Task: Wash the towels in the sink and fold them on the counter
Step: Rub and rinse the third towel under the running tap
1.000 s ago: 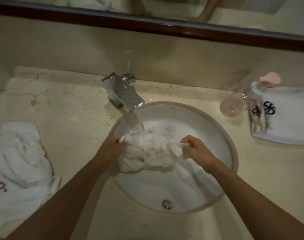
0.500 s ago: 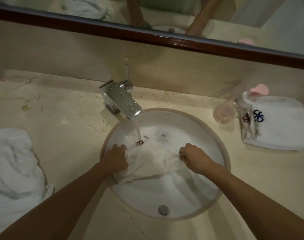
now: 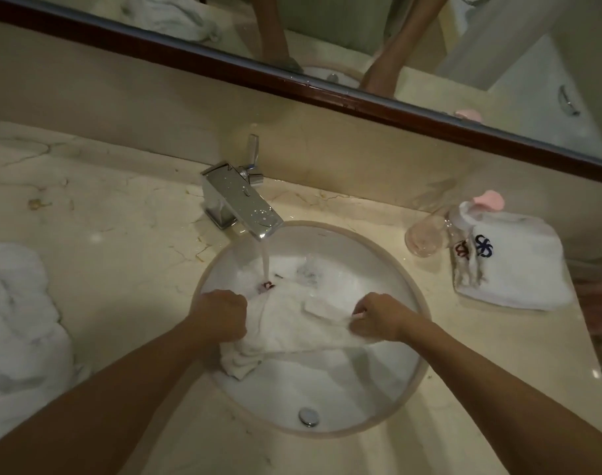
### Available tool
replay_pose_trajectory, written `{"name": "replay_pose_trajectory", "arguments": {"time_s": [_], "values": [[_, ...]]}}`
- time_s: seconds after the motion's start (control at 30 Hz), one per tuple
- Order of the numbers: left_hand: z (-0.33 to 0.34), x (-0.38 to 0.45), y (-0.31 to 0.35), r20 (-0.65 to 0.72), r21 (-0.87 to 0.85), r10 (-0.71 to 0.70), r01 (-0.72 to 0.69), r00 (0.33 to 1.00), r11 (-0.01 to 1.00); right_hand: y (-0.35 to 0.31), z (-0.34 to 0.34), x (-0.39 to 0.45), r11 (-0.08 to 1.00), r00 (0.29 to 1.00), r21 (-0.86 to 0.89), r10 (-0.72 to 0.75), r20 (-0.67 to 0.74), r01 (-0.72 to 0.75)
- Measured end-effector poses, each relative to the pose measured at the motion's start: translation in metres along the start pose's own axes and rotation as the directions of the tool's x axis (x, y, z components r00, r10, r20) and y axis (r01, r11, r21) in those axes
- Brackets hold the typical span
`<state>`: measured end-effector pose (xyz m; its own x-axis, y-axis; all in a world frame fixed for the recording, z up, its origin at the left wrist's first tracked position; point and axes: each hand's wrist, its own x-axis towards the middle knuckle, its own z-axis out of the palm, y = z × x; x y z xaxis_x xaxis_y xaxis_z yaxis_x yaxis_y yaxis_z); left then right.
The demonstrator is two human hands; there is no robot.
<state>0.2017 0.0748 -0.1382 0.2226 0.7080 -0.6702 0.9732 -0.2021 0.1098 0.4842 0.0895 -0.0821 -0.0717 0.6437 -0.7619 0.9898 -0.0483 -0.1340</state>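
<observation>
light: i see a dim, warm, yellowish room; no lamp shows, light seems to fall from above.
brightest: the white sink point(image 3: 388, 399) bowl and the towel point(image 3: 292, 323) in it read pale against the rest.
glare: small highlights on the tap point(image 3: 239, 204), the drain point(image 3: 308, 417) and the counter point(image 3: 121, 241) at left.
shadows: soft ones under both arms, across the near rim; a faint one beside the folded towel point(image 3: 512, 265).
sharpness: i get a soft, slightly smeared picture; the glass point(image 3: 424, 236) is hazy.
distortion: wide-angle bend; the mirror point(image 3: 498, 63) frame slants and curves, edges stretch.
corners: the right edge goes dark and blurry.
</observation>
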Motion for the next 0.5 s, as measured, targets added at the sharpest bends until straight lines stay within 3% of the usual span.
{"name": "replay_pose_trajectory", "arguments": {"time_s": [0.03,0.1,0.13,0.2,0.23,0.3,0.37,0.4,0.43,0.47,0.5], "values": [[-0.003,-0.003,-0.005,0.115,-0.091,0.046,-0.036,0.992,0.995,0.002,0.001,0.002,0.998,0.999,-0.063,-0.025,-0.042,0.022],[0.001,-0.005,-0.013,0.299,-0.298,0.159,-0.067,0.941,0.952,0.008,0.000,0.003,0.992,0.981,0.042,-0.113,-0.158,0.121],[0.005,-0.008,-0.016,0.307,-0.375,0.203,-0.078,0.930,0.924,0.010,0.000,0.000,0.973,0.968,0.152,-0.142,-0.208,0.175],[0.008,-0.012,-0.018,0.163,-0.549,0.178,-0.061,0.971,0.833,0.011,-0.004,-0.004,0.906,0.940,0.343,-0.139,-0.312,0.248],[0.008,-0.011,-0.017,0.073,-0.673,0.093,-0.020,0.993,0.740,0.010,-0.004,-0.006,0.869,0.930,0.423,-0.104,-0.353,0.258],[0.006,-0.008,-0.013,0.017,-0.885,-0.133,0.077,0.991,0.459,0.005,-0.007,-0.012,0.766,0.934,0.590,-0.036,-0.356,0.254],[-0.002,-0.012,-0.008,0.110,-0.977,-0.236,0.149,0.966,0.153,0.000,-0.004,-0.015,0.654,0.965,0.725,-0.033,-0.260,0.218],[-0.003,-0.012,-0.008,0.209,-0.977,-0.206,0.213,0.956,-0.003,-0.001,-0.001,-0.015,0.601,0.984,0.783,-0.040,-0.174,0.163],[-0.005,-0.014,-0.008,0.313,-0.949,-0.132,0.302,0.941,-0.093,-0.001,0.005,-0.013,0.579,0.997,0.812,-0.042,-0.066,0.078],[-0.007,-0.016,-0.008,0.348,-0.937,-0.094,0.345,0.933,-0.054,-0.001,0.013,-0.010,0.635,0.999,0.773,-0.029,0.037,-0.010],[-0.006,-0.017,-0.010,0.338,-0.933,-0.087,0.346,0.937,0.103,-0.001,0.023,-0.005,0.776,0.993,0.628,-0.015,0.114,-0.060]]}}
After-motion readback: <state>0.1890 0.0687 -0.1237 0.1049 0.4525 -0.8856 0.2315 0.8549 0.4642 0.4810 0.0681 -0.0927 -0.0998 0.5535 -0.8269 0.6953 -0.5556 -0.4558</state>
